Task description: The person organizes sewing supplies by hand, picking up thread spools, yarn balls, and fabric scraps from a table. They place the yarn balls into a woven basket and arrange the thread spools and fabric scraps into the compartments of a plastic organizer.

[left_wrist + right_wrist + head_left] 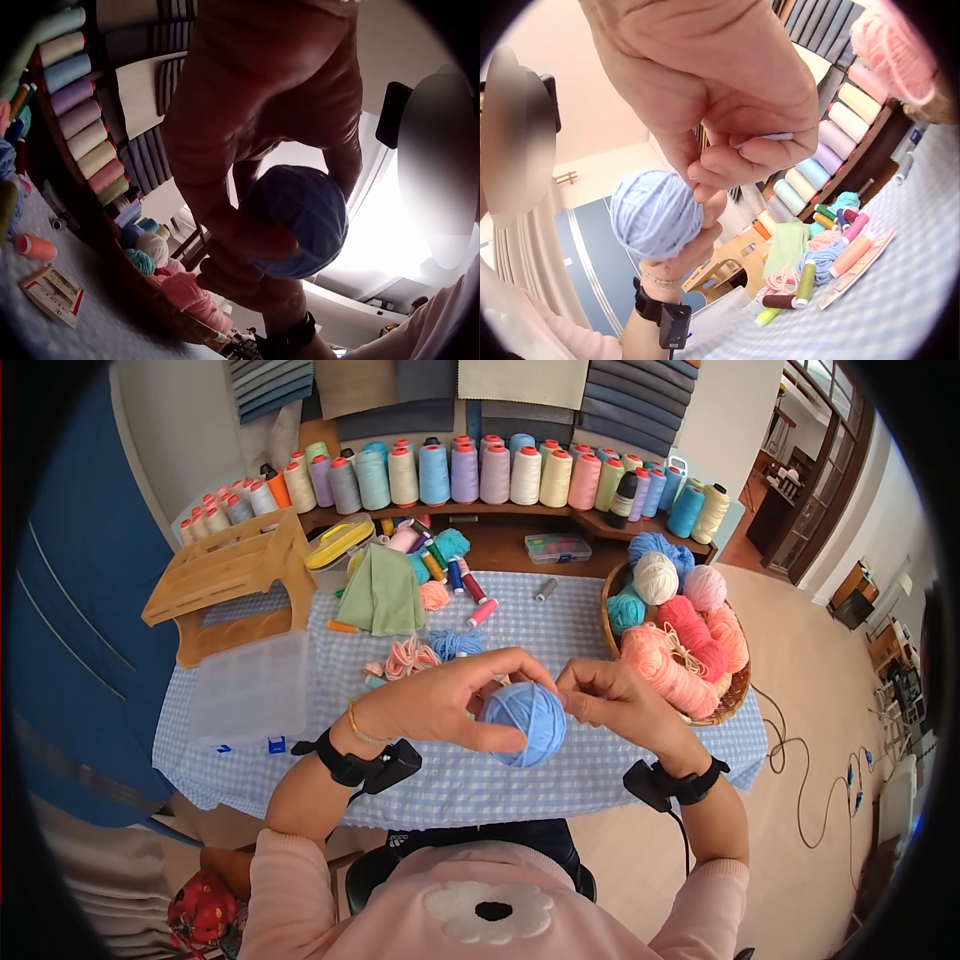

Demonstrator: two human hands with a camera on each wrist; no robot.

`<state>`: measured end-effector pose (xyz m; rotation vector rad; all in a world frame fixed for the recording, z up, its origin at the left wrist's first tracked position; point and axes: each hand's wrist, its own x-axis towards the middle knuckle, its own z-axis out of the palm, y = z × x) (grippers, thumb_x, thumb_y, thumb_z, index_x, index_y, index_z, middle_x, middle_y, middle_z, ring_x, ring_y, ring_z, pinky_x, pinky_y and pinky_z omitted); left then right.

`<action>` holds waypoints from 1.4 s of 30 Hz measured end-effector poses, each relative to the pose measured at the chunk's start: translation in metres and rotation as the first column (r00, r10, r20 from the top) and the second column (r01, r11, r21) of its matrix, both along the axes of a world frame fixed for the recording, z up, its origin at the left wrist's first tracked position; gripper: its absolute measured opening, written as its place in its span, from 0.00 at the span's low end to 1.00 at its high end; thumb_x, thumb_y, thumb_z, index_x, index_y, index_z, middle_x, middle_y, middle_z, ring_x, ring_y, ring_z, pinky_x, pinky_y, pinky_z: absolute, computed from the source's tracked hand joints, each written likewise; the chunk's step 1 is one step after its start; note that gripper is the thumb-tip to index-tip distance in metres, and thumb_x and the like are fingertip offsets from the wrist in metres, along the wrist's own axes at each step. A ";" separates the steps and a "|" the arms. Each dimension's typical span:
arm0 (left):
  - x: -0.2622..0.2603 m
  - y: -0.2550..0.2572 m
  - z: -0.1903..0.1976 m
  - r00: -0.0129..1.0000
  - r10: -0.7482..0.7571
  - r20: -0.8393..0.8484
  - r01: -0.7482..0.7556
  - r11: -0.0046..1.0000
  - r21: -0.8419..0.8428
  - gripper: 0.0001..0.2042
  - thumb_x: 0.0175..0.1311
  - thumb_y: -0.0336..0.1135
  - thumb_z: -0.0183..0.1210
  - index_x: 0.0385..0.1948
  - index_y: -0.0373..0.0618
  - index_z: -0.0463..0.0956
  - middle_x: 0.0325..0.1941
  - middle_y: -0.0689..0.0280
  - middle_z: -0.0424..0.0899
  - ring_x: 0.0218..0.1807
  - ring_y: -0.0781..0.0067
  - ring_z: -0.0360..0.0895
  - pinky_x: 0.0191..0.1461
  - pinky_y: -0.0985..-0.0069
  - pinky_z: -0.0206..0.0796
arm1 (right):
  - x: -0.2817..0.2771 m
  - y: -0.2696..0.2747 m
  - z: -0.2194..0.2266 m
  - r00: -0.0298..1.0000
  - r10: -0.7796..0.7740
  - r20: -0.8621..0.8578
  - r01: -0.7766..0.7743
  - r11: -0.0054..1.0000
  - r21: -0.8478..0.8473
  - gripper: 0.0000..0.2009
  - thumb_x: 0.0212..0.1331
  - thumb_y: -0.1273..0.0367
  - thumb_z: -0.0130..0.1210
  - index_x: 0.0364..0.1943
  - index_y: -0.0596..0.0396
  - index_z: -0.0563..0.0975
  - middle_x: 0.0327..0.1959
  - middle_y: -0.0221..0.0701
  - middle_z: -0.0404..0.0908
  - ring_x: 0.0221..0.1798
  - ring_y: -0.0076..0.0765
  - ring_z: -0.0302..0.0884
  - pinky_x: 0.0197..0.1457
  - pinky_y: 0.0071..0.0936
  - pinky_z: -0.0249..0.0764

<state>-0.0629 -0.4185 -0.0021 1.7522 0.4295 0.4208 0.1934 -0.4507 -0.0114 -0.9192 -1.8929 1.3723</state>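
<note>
Checked cloth (450,790) lies near "adidas" garment (545,835); left hand (435,702) grips blue yarn (530,725)

Shows rough, woven wicker in the basket (741,703) and matt, fibrous yarn in the salmon skein (668,675) inside it; left of the basket, shows matt cloth in the checked tablecloth (540,790) and green fabric (380,595), smooth wood in the rack (222,565), smooth translucent plastic in the box (250,690)

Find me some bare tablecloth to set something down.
Two patches look bare: between the grey spool and the basket, and along the near edge of the tablecloth, right of the clear box. It's crowded around the green cloth, where spools and yarn lie.
</note>
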 end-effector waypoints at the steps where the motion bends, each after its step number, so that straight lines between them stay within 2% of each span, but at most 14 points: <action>1: 0.000 -0.001 0.000 1.000 0.002 0.000 -0.002 1.000 0.002 0.30 0.55 0.37 0.67 0.61 0.44 0.68 0.59 0.65 0.74 0.62 0.73 0.71 0.66 0.71 0.66 | 0.000 0.000 0.003 0.999 -0.018 0.034 0.018 1.000 -0.013 0.07 0.70 0.69 0.55 0.38 0.59 0.77 0.31 0.20 0.73 0.32 0.14 0.64 0.35 0.19 0.64; 6: 0.007 -0.009 -0.003 0.952 0.301 -0.062 -0.254 0.884 0.392 0.29 0.55 0.35 0.68 0.60 0.45 0.69 0.54 0.63 0.74 0.59 0.72 0.72 0.60 0.71 0.70 | -0.011 -0.003 0.000 0.977 -0.209 0.051 0.203 0.973 0.108 0.06 0.69 0.71 0.54 0.39 0.60 0.78 0.30 0.28 0.77 0.30 0.26 0.73 0.36 0.27 0.70; 8: 0.012 -0.005 -0.013 0.920 0.391 -0.010 -0.333 0.797 0.504 0.29 0.55 0.41 0.68 0.59 0.44 0.69 0.54 0.59 0.73 0.59 0.63 0.72 0.61 0.68 0.68 | -0.016 -0.006 0.001 0.918 -0.363 0.159 0.202 0.775 0.599 0.10 0.66 0.71 0.54 0.47 0.61 0.77 0.36 0.41 0.80 0.36 0.44 0.79 0.40 0.36 0.74; 9: 0.014 -0.003 -0.017 0.875 0.481 0.051 -0.411 0.684 0.603 0.29 0.56 0.46 0.68 0.57 0.43 0.69 0.54 0.54 0.73 0.59 0.55 0.71 0.62 0.64 0.66 | -0.021 -0.011 0.005 0.915 -0.370 0.160 0.207 0.773 0.600 0.10 0.66 0.71 0.54 0.47 0.61 0.77 0.36 0.41 0.80 0.36 0.44 0.79 0.40 0.36 0.74; 12: 0.026 0.002 -0.018 0.844 0.511 0.164 -0.527 0.733 0.429 0.28 0.59 0.46 0.67 0.57 0.43 0.69 0.54 0.54 0.72 0.58 0.56 0.72 0.61 0.64 0.68 | -0.026 -0.020 0.012 0.828 -0.466 0.313 0.121 0.694 0.710 0.29 0.61 0.69 0.59 0.66 0.62 0.63 0.50 0.49 0.73 0.51 0.58 0.76 0.50 0.42 0.75; 18: 0.063 0.007 -0.011 0.827 0.445 0.343 -0.481 0.876 0.022 0.28 0.67 0.49 0.64 0.60 0.41 0.65 0.53 0.59 0.72 0.51 0.71 0.73 0.53 0.73 0.71 | -0.021 -0.008 0.011 0.850 -0.521 0.072 0.260 0.535 0.804 0.39 0.52 0.66 0.67 0.68 0.60 0.60 0.58 0.51 0.68 0.55 0.59 0.74 0.55 0.41 0.75; 21: 0.061 0.016 -0.003 0.864 0.343 0.368 -0.344 0.937 -0.066 0.31 0.68 0.51 0.62 0.64 0.42 0.62 0.52 0.59 0.72 0.51 0.72 0.75 0.50 0.74 0.71 | 0.001 -0.004 0.041 0.814 -0.574 0.089 0.366 0.626 0.689 0.36 0.49 0.69 0.67 0.65 0.57 0.64 0.54 0.47 0.75 0.55 0.50 0.77 0.56 0.40 0.75; 22: 0.053 0.027 -0.005 0.860 0.381 0.339 -0.417 0.908 0.037 0.30 0.66 0.50 0.63 0.62 0.41 0.64 0.52 0.58 0.73 0.51 0.69 0.76 0.51 0.73 0.71 | 0.020 0.009 0.041 0.757 -0.654 -0.009 0.385 0.434 0.814 0.33 0.50 0.73 0.66 0.64 0.56 0.67 0.51 0.42 0.79 0.52 0.44 0.79 0.56 0.36 0.75; 23: 0.042 0.037 -0.004 0.852 0.403 0.334 -0.438 0.898 0.035 0.30 0.66 0.50 0.63 0.62 0.41 0.64 0.52 0.58 0.73 0.51 0.69 0.76 0.51 0.73 0.71 | 0.033 0.000 0.069 0.636 -0.762 0.119 0.386 0.448 0.807 0.32 0.52 0.75 0.64 0.64 0.55 0.68 0.52 0.41 0.79 0.52 0.42 0.80 0.55 0.36 0.76; 24: 0.028 0.046 -0.001 0.861 0.454 0.229 -0.508 0.789 0.345 0.29 0.64 0.49 0.64 0.60 0.42 0.66 0.52 0.58 0.74 0.51 0.65 0.77 0.52 0.70 0.71 | 0.048 0.006 0.076 0.492 -0.853 0.175 0.512 0.446 0.734 0.31 0.53 0.76 0.63 0.64 0.55 0.67 0.53 0.42 0.78 0.54 0.45 0.80 0.56 0.37 0.76; 26: -0.002 0.063 -0.013 0.813 0.570 0.122 -0.445 0.472 0.761 0.25 0.58 0.42 0.66 0.56 0.44 0.71 0.50 0.58 0.76 0.53 0.54 0.77 0.55 0.62 0.70 | 0.110 0.030 0.068 0.347 -0.909 0.231 0.352 0.354 0.867 0.29 0.54 0.71 0.64 0.63 0.56 0.68 0.53 0.46 0.77 0.54 0.51 0.79 0.55 0.40 0.76; 32: -0.069 0.094 -0.047 0.613 0.766 -0.194 -0.186 0.379 0.907 0.23 0.57 0.35 0.65 0.55 0.47 0.72 0.51 0.59 0.76 0.58 0.54 0.73 0.59 0.59 0.68 | 0.193 0.058 0.018 0.369 -0.837 0.404 0.400 0.535 0.744 0.31 0.53 0.69 0.65 0.62 0.59 0.67 0.52 0.50 0.77 0.55 0.54 0.78 0.58 0.41 0.73; 36: -0.089 0.105 -0.033 0.464 0.878 -0.120 -0.312 0.289 0.905 0.22 0.58 0.33 0.63 0.55 0.46 0.72 0.54 0.60 0.76 0.61 0.53 0.72 0.63 0.60 0.67 | 0.196 0.067 0.000 0.352 -0.820 0.452 0.404 0.569 0.717 0.35 0.56 0.62 0.64 0.67 0.60 0.64 0.57 0.54 0.76 0.58 0.57 0.76 0.62 0.42 0.71; 42: -0.105 0.138 -0.055 0.473 0.881 0.036 -0.358 0.154 0.921 0.31 0.55 0.37 0.67 0.62 0.49 0.66 0.61 0.57 0.71 0.63 0.48 0.70 0.60 0.55 0.70 | 0.227 0.082 -0.021 0.319 -0.843 0.433 0.406 0.534 0.741 0.35 0.59 0.59 0.63 0.68 0.57 0.64 0.61 0.53 0.72 0.60 0.58 0.75 0.62 0.42 0.71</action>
